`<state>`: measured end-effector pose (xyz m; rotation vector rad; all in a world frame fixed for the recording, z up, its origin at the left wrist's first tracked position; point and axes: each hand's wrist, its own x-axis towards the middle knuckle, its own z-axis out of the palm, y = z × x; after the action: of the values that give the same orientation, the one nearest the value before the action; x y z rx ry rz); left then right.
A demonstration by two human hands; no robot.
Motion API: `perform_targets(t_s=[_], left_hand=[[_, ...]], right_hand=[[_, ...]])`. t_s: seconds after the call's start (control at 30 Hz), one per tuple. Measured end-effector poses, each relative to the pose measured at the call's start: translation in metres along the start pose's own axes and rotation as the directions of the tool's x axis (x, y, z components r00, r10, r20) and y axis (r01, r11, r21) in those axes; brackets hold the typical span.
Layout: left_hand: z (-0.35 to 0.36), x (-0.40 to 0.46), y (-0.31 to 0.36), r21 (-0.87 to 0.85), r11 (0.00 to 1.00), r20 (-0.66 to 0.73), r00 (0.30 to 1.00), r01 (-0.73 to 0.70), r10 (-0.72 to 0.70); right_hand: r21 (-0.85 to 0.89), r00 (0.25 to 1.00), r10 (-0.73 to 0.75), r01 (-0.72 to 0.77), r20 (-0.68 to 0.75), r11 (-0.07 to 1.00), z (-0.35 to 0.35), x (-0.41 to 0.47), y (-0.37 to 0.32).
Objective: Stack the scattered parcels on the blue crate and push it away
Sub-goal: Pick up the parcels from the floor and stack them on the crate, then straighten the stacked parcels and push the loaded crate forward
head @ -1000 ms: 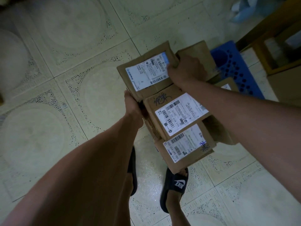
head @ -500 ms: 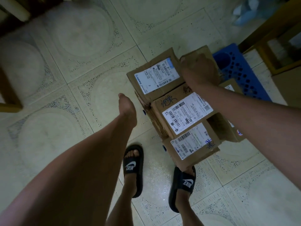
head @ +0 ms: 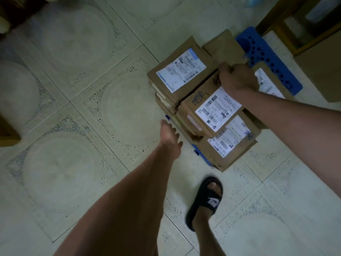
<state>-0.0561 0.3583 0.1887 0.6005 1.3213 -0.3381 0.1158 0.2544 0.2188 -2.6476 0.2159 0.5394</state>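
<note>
**Parcels stacked, push about to begin**

The right hand (head: 238,80) is curling over the top of the cardboard parcels (head: 212,108) piled on the blue crate (head: 265,58), whose far end is showing bare. The left hand (head: 170,139) is hanging open, empty, beside the crate's near edge. Next move probably needs steady, low pushing across the patterned floor tiles (head: 77,93), towards wooden furniture (head: 304,24).

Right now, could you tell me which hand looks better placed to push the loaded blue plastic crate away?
Right hand: it already rests on the stacked brown cardboard parcels; the left hand hangs open beside them.
</note>
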Motion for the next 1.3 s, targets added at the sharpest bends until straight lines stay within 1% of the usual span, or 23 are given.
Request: perform_targets(t_s=[0.07,0.17,0.33,0.4,0.5,0.6,0.63,0.7,0.77,0.83,0.87,0.93,1.0,1.07,1.1,1.13,1.17,1.2,1.23,1.27,1.3], left_hand=[[-0.002,0.008,-0.002,0.019,1.000,0.029,1.000,-0.010,0.009],[-0.002,0.011,-0.004,0.046,0.999,0.042,0.999,-0.009,0.007],[-0.005,0.024,-0.013,0.039,0.999,-0.019,1.000,-0.011,0.012],[-0.005,0.029,-0.016,0.025,0.999,-0.024,0.999,-0.038,0.039],[-0.002,0.035,-0.019,0.049,0.994,-0.030,0.995,-0.099,0.100],[-0.010,0.030,-0.015,0.196,0.964,-0.042,0.981,-0.179,0.191],[-0.014,0.024,-0.011,0.248,0.949,-0.046,0.976,-0.195,0.212],[-0.023,0.016,0.003,0.290,0.936,-0.049,0.973,-0.202,0.225],[-0.029,0.009,0.025,0.284,0.944,-0.079,0.977,-0.168,0.198],[-0.030,0.009,0.044,0.310,0.940,-0.095,0.979,-0.141,0.178],[-0.031,0.012,0.052,0.303,0.944,-0.109,0.979,-0.131,0.171],[-0.027,0.023,0.063,0.282,0.954,-0.121,0.982,-0.104,0.142],[-0.022,0.031,0.066,0.311,0.947,-0.098,0.988,-0.083,0.118],[-0.017,0.037,0.069,0.384,0.919,-0.047,0.991,-0.095,0.122],[-0.019,0.040,0.070,0.412,0.906,-0.011,0.993,-0.099,0.114],[-0.023,0.043,0.071,0.472,0.876,0.027,0.994,-0.103,0.102],[-0.025,0.046,0.070,0.587,0.800,0.078,0.992,-0.128,0.102],[-0.029,0.055,0.067,0.704,0.686,0.143,0.983,-0.186,0.119],[-0.035,0.068,0.064,0.837,0.476,0.220,0.962,-0.271,0.162],[-0.042,0.082,0.060,0.918,0.199,0.301,0.930,-0.343,0.212],[-0.047,0.093,0.056,0.912,-0.088,0.410,0.873,-0.401,0.265]], right_hand=[[0.005,0.999,-0.026,0.026,-0.028,1.000,0.004,-0.003,0.003],[-0.024,0.998,-0.048,0.047,-0.034,0.999,0.006,-0.009,0.005],[-0.037,0.996,-0.085,0.084,-0.039,0.996,0.003,-0.003,0.012],[-0.023,0.993,-0.103,0.101,-0.059,0.995,0.000,-0.005,0.017],[0.079,0.980,-0.124,0.138,-0.157,0.987,-0.003,-0.010,0.024],[0.247,0.935,-0.096,0.188,-0.342,0.951,-0.016,-0.024,0.034],[0.302,0.914,-0.074,0.207,-0.399,0.931,-0.019,-0.033,0.040],[0.430,0.881,0.054,0.175,-0.470,0.886,-0.017,-0.062,0.063],[0.541,0.848,0.197,0.120,-0.492,0.832,0.001,-0.095,0.089],[0.609,0.824,0.301,0.066,-0.480,0.790,0.025,-0.126,0.105],[0.617,0.810,0.321,0.064,-0.492,0.784,0.036,-0.141,0.108],[0.585,0.790,0.304,0.084,-0.532,0.806,0.058,-0.164,0.109],[0.555,0.803,0.288,0.063,-0.521,0.829,0.075,-0.183,0.100],[0.570,0.800,0.352,-0.017,-0.485,0.822,0.098,-0.191,0.091],[0.618,0.793,0.430,-0.088,-0.431,0.781,0.114,-0.192,0.087],[0.696,0.788,0.511,-0.152,-0.343,0.702,0.133,-0.194,0.079],[0.769,0.791,0.561,-0.196,-0.243,0.608,0.149,-0.194,0.072],[0.809,0.818,0.558,-0.229,-0.141,0.541,0.167,-0.194,0.065],[0.790,0.858,0.511,-0.275,-0.057,0.549,0.183,-0.193,0.059],[0.718,0.900,0.435,-0.294,-0.014,0.631,0.198,-0.190,0.056],[0.646,0.930,0.367,-0.293,0.021,0.705,0.209,-0.184,0.054]])
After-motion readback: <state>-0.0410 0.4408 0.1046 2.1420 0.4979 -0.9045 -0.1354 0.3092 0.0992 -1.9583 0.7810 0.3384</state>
